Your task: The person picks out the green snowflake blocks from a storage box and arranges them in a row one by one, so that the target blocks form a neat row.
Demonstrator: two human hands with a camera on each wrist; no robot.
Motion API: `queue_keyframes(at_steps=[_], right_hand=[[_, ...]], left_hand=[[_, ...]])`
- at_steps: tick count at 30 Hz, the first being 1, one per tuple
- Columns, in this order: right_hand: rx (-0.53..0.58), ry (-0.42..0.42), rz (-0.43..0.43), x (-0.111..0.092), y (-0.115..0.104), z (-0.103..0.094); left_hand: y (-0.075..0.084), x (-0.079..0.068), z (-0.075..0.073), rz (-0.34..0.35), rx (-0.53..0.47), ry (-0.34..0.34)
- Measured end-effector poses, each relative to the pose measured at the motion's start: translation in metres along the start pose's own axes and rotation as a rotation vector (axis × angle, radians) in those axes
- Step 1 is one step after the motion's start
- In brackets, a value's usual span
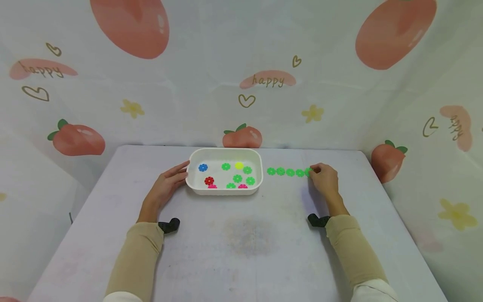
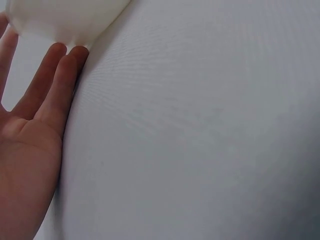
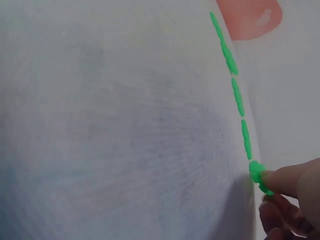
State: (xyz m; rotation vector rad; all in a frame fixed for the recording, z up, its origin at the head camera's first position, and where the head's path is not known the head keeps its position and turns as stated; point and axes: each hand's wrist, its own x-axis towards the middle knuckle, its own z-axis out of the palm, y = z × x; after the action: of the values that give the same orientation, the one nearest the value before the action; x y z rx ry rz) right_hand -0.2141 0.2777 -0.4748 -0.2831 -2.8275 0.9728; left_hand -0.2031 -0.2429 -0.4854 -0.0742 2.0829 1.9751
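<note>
My right hand [image 1: 325,179] pinches a green snowflake-shaped plastic disc [image 3: 256,172] between thumb and fingers at the right end of a row. To its left, several matching green discs [image 1: 290,172] lie in a line on the table. The left hand [image 1: 167,184] has its fingers extended, fingertips against the left side of a white plastic tray [image 1: 224,192]. Inside the tray lie several green discs, a blue disc [image 1: 203,167], a red disc [image 1: 209,180], a yellow disc [image 1: 239,166] and two pink ones partly hidden by the front wall.
The pale table [image 1: 241,260] reaches back to a hanging cloth [image 1: 203,105] printed with peaches, hearts and flowers. A black wrist-worn device [image 1: 170,225] sits at the left sleeve and a second black device [image 1: 318,220] at the right one.
</note>
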Motion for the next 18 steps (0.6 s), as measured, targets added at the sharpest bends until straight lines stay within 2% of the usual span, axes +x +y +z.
queue_keyframes(at_steps=[11, 18], right_hand=[[-0.098, -0.039, 0.026, -0.001, -0.001, -0.005], [-0.133, -0.06, -0.039, -0.004, -0.007, -0.012]], left_hand=[[0.001, -0.001, 0.001, -0.007, -0.011, -0.007], [0.001, -0.001, 0.001, -0.008, -0.016, -0.006]])
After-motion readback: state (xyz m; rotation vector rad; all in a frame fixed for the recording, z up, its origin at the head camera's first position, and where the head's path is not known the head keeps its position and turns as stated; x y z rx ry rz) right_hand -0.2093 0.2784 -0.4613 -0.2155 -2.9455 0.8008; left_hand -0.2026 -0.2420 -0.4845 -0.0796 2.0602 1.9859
